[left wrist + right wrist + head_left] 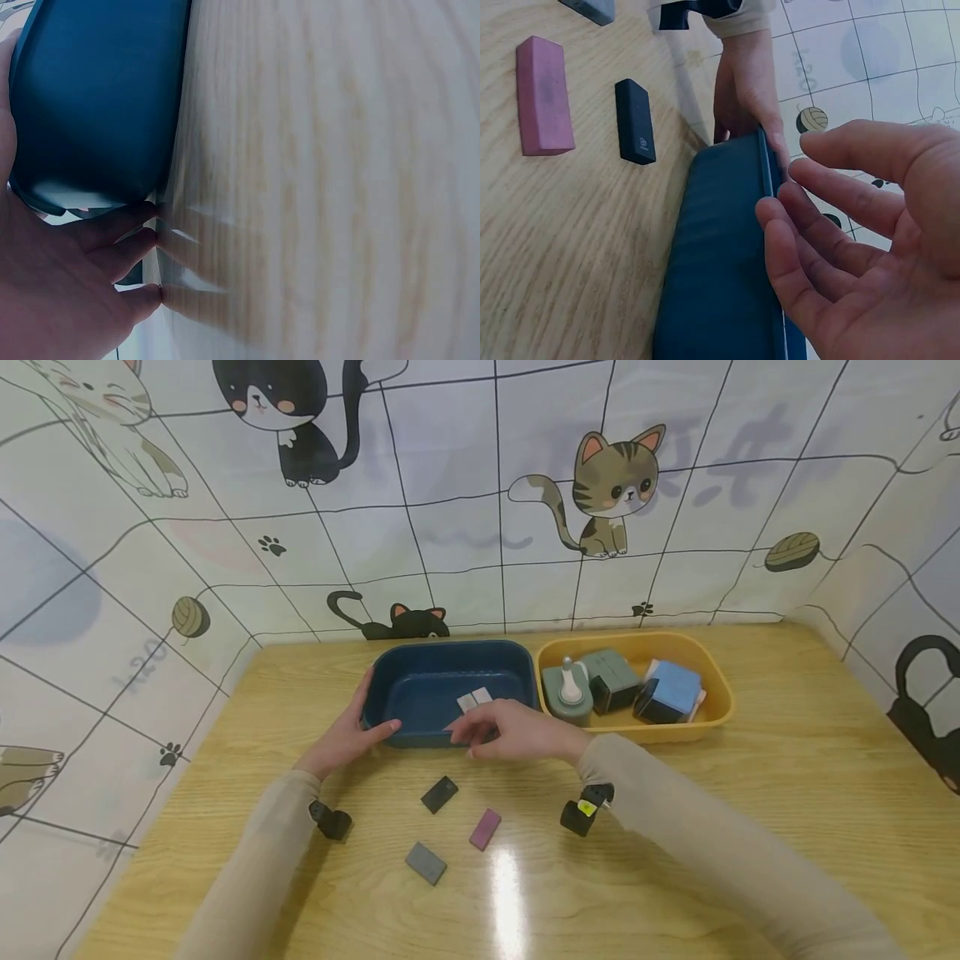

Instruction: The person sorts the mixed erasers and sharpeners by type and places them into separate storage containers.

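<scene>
My left hand [341,739] grips the left end of a dark blue bin [390,739], its thumb over the front rim and its fingers along the outer wall. In the left wrist view, the fingertips reach the tabletop beside the bin [97,112]. My right hand [517,731] hovers over the bin's front rim with loosely bent fingers; the right wrist view shows nothing held between them. Two white rectangular pieces [474,699] lie inside the bin, partly behind that hand. In front are a black bar [439,794], a pink bar [486,829] and a grey bar [426,863].
A yellow bin [712,727] stands right of the blue one. It holds a grey-green bottle with a white pump [571,689], a grey-green block [611,677] and a blue block [672,689]. A cat-print curtain [450,543] hangs behind the wooden table [315,893].
</scene>
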A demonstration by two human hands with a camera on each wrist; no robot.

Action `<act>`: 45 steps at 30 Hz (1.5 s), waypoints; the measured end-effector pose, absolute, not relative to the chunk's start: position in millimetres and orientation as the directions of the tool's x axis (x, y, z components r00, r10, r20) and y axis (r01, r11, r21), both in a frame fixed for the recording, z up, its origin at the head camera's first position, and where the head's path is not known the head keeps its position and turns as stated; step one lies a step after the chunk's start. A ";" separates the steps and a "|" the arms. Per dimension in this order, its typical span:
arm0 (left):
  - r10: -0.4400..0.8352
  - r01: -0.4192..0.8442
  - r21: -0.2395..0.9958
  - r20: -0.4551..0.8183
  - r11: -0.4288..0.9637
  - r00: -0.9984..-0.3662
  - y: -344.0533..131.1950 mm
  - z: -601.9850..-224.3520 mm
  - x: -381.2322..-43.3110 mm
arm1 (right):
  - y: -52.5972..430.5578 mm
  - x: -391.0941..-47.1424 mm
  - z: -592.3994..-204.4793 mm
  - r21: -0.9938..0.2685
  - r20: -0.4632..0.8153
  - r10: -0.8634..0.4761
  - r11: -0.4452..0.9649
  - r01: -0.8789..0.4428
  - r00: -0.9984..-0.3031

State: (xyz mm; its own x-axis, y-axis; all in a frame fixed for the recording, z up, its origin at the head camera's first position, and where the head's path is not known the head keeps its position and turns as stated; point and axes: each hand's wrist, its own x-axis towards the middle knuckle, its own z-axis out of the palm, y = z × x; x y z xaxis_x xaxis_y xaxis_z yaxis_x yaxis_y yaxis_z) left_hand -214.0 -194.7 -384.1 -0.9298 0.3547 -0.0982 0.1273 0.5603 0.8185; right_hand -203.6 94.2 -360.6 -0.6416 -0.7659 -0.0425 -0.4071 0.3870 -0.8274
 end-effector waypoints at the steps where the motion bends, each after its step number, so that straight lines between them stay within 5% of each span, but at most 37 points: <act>1: 0.355 0.126 0.819 -0.100 0.560 -0.930 -195.1 -384.0 -214.2 | 94.4 -202.4 -360.5 -0.828 -0.043 -0.769 0.385 -0.409 -0.638; 26: 0.355 0.136 0.825 -0.082 0.548 -0.931 -198.5 -389.9 -215.1 | 101.3 -186.6 -382.2 -0.872 -0.100 -0.850 0.325 -0.366 -0.518; 45: 0.357 0.131 0.819 -0.095 0.559 -0.929 -195.1 -385.0 -213.8 | 101.9 -171.5 -393.7 -0.793 -0.183 -0.859 0.416 -0.444 -0.478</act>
State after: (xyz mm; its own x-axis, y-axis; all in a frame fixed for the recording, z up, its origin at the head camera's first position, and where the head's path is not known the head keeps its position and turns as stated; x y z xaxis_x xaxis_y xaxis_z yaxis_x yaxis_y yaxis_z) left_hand -213.8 -195.1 -385.0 -0.9293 0.3570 -0.0945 0.1314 0.5590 0.8187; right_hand -171.5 101.9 -393.7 -0.4775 -0.8592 -0.1835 -0.4442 0.4163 -0.7934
